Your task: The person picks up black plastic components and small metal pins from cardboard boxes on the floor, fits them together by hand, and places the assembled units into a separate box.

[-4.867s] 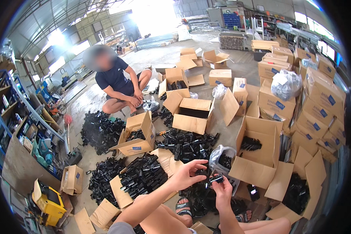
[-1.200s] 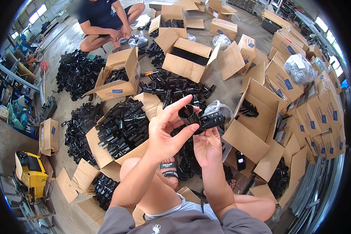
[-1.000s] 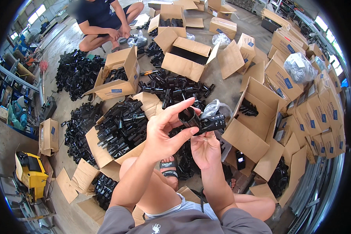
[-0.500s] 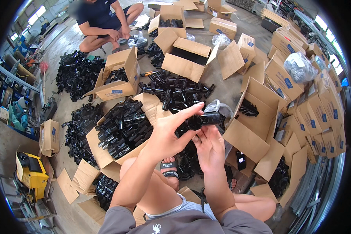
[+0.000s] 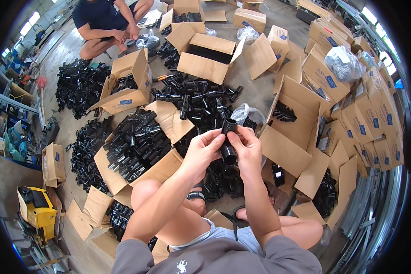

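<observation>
Between my hands is a short black pipe fitting, an open-ended tube held upright in front of me. My left hand pinches it from the left with thumb and fingers. From the other side my right hand grips it, thumb pressed on its wall. Just beyond lies a heap of similar black fittings on the floor. An open carton packed with black fittings stands left of my hands. To the right is a large open carton with a few black parts inside.
A person squats at the far left by another heap of black parts. Stacked cartons line the right side, near metal rails. A yellow machine stands at left. A phone lies by the large carton.
The fitting has turned from lying sideways to upright. My left hand's spread fingers have closed on it, and my right hand now grips it too. My view has shifted slightly.
</observation>
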A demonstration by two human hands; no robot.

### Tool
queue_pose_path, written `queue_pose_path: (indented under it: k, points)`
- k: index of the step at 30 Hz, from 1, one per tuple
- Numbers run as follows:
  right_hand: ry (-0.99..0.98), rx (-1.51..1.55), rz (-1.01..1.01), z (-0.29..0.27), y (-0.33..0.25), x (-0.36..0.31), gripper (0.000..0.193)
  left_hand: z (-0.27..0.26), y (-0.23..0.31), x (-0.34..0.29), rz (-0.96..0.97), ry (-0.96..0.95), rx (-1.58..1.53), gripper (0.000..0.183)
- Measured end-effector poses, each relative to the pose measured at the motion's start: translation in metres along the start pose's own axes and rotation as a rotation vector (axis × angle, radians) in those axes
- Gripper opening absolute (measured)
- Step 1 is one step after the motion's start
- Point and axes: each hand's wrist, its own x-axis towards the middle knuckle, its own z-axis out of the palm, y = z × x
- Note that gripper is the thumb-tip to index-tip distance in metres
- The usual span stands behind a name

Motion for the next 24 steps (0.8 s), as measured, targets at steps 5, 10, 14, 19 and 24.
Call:
queue_pose_path:
  k: [5, 10, 14, 19, 24]
  points:
    - [-0.092, 0.146, 0.116, -0.013, -0.008, 0.009, 0.035, 0.000, -0.002, -0.005, -0.080, -0.040, -0.219, 0.031]
    - [0.054, -0.218, 0.263, -0.078, 0.091, 0.039, 0.030, -0.008, -0.007, 0.000, -0.060, 0.024, -0.270, 0.032]
    - [-0.053, -1.178, 0.505, -0.156, 0.235, 0.024, 0.025, -0.004, -0.016, 0.010, -0.078, 0.122, -0.210, 0.030]
    - [-0.069, -1.349, 0.785, -0.174, 0.287, 0.014, 0.038, -0.005, -0.012, 0.009, -0.080, 0.196, -0.113, 0.029]
    - [-0.118, -1.329, 0.780, -0.163, 0.286, 0.018, 0.034, -0.012, -0.016, 0.009, -0.071, 0.173, -0.063, 0.031]
